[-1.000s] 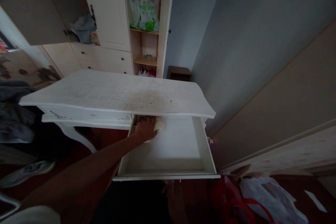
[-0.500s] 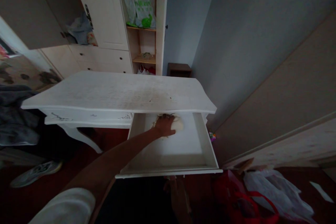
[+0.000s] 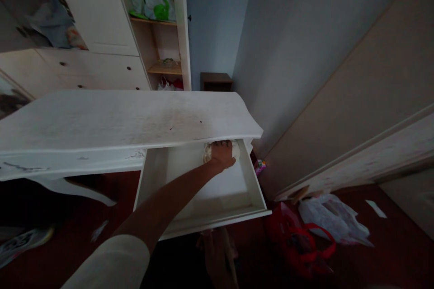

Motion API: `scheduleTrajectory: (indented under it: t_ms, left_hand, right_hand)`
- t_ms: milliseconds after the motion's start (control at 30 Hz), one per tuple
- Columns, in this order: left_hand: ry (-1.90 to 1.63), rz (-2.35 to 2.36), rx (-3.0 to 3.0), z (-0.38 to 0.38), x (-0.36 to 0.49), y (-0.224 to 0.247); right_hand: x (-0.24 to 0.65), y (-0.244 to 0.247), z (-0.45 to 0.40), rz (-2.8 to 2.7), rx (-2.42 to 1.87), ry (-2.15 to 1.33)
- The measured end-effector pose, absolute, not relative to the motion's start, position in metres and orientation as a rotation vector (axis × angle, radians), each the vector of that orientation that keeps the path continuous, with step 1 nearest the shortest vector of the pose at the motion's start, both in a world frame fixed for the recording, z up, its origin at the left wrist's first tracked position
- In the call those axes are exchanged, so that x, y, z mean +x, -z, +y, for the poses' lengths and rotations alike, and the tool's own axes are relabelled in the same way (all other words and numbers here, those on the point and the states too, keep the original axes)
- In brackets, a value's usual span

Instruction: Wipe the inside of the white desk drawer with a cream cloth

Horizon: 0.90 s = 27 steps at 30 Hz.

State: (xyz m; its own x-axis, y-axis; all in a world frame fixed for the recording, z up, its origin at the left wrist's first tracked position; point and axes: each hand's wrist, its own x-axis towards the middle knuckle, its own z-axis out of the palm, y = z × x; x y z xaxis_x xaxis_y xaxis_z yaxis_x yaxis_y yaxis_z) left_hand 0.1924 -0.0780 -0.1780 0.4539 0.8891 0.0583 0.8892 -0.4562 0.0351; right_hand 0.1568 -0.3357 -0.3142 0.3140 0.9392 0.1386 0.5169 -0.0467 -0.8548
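My left hand (image 3: 222,155) reaches into the pulled-out drawer (image 3: 217,223) of a white table, near its back right. It presses down on a crumpled, pale cloth (image 3: 236,150), which shows on both sides of the fingers. The cloth lies against the drawer's floor. Below the drawer front, in dim light, is my right hand (image 3: 217,253). Its fingers are too dark to make out clearly, and whether it touches the drawer's underside cannot be told.
The white tabletop (image 3: 135,115) has a dark smudge. A red bag (image 3: 288,239) and a white plastic bag (image 3: 335,216) lie on the floor to the right. Behind stands an open cabinet (image 3: 166,67) with bags on its shelves. A shoe (image 3: 23,244) shows at lower left.
My left hand and the cloth have moved to the right within the drawer. The whole view has swung right, so the table appears farther left.
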Motion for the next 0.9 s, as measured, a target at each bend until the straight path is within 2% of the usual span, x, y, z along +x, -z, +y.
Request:
scheduleTrajectory:
  t_ms: [167, 500, 700, 900]
  left_hand:
    - [0.134, -1.650, -2.669, -0.080, 0.205, 0.176]
    - [0.153, -1.168, -3.005, -0.118, 0.175, 0.187]
    - [0.140, -1.040, -3.218, -0.165, 0.177, 0.191]
    - [0.135, -0.802, -3.420, -0.172, 0.174, 0.191]
  right_hand:
    - [0.153, 0.304, -0.329, -1.227, -1.604, -0.754]
    - [0.153, 0.290, -0.324, -1.196, -1.551, -0.784]
    - [0.154, 0.300, -0.327, -1.225, -1.673, -0.629]
    - [0.156, 0.297, -0.328, -1.286, -1.703, -0.544]
